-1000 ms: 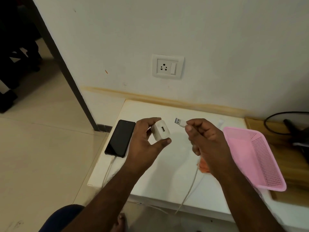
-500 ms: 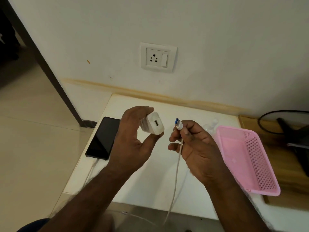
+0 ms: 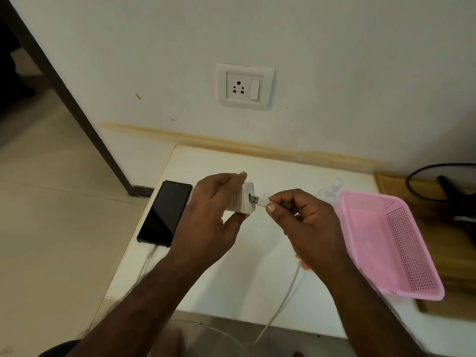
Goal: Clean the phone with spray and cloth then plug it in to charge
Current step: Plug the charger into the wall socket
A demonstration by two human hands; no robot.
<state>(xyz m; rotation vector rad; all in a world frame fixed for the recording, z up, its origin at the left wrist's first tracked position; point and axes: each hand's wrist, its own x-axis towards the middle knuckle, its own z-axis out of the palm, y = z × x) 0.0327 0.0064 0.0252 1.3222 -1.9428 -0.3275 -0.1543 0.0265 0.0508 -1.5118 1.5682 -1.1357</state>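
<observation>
Head view: right hand pinches the plug of the white cable, tip at the port of the charger clamped in the left hand. Phone lies face up on the white table, left of the left hand, cable in its near end. Pink basket at right, wall socket above.

Head-worn view, downward (close) over the table
</observation>
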